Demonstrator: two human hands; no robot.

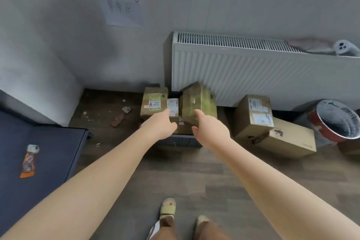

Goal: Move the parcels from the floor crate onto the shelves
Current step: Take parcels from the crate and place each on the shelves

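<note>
Matting (pixel 39 152) in dark blue lies at far left with an orange packet (pixel 28 161) on it, and bits of rubble dot the floor (pixel 194 171) beyond. At centre, close to the wall, the low grey crate (pixel 181 141) holds the parcels: a labelled left parcel (pixel 153 101) standing upright, a small parcel (pixel 172 106) wedged in the middle, and a tilted parcel (pixel 198 103) tipped back toward the radiator (pixel 263 72).

The left hand (pixel 161 124) reaches toward the small parcel and the right hand (pixel 211 129) toward the tilted one. Both sets of fingers are stretched out and apart, clamped on nothing; whether the tips touch cardboard I cannot tell.

These look like stiff taped cartons, probably light enough for two hands, with slick tape faces. A hold on opposite sides or under a bottom edge seems safest. The tilted parcel may slump once its neighbour is lifted. Straight up looks the free way out, since the radiator crowds the back.

To the right an upright box (pixel 253 115) stands against a flat box (pixel 290 138), with a bucket (pixel 335 121) beyond them. Shelves are not in view.
</note>
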